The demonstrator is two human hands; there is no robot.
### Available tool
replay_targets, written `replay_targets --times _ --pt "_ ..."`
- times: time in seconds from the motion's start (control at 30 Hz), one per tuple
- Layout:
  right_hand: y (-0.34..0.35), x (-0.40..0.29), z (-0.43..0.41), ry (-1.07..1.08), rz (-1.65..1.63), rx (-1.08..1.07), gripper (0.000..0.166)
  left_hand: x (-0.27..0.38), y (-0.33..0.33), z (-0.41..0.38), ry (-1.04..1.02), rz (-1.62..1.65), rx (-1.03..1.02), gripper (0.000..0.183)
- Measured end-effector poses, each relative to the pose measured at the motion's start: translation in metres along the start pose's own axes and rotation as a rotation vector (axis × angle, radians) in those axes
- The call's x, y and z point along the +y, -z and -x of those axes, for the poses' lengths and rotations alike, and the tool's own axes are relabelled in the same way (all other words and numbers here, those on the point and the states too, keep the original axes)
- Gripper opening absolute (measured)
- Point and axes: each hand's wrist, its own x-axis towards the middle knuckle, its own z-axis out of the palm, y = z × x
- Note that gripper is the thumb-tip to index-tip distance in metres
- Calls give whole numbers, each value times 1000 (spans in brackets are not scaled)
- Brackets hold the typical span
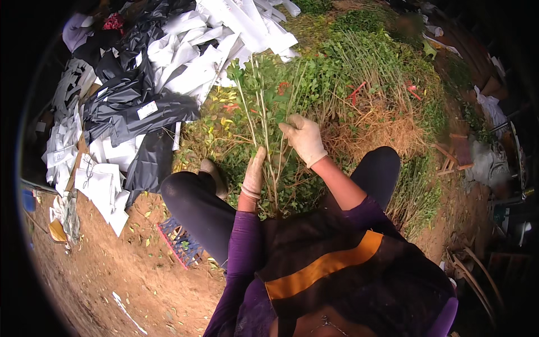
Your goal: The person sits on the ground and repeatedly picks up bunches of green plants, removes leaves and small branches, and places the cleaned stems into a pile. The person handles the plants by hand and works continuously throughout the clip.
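Note:
My left hand [254, 170], in a pale glove, lies upright along the left side of several leafy plant stems [264, 113] standing between my knees; whether its fingers close on a stem cannot be seen. To the right, my gloved right hand [300, 137] is beside a thinner stem, its fingers bent and their tips close together; a grip on that stem is not plain. The stems carry green leaves at the top and reach down to my lap. Beyond my right hand lies a heap of cut or uprooted plants [370, 76] with tan roots [387, 132] and red ties [356, 93].
White sheets or sleeves [189, 54] and black plastic bags [126, 118] are piled at the upper left. A blue woven seat or mat [181, 242] is by my left leg on bare soil [126, 269]. At the right stands a small wooden stool [457, 153]. Someone's pale sleeve [77, 31] shows at the far upper left.

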Motion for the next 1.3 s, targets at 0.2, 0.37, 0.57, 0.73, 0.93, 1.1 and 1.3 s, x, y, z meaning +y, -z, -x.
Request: replay_targets --times 0.2,0.37,0.57,0.73,0.93,1.1,1.3 --pt "34 22 -52 -36 -357 66 22 48 -42 -4 134 387 141 19" --pt "69 -46 -121 4 -480 335 17 52 -35 -9 29 368 140 17" --pt "130 -88 -131 222 179 213 27 40 -31 -9 9 377 221 13" --pt "40 -58 -6 679 1161 -133 60 52 -42 -13 -162 139 269 20" --pt "74 -32 -58 282 183 240 8 46 -23 -2 -25 110 276 32" --pt "39 -70 -19 302 236 31 20 29 -28 -14 -48 -116 303 26" --pt "19 -40 -38 400 653 164 55 71 -64 -2 43 165 239 26"
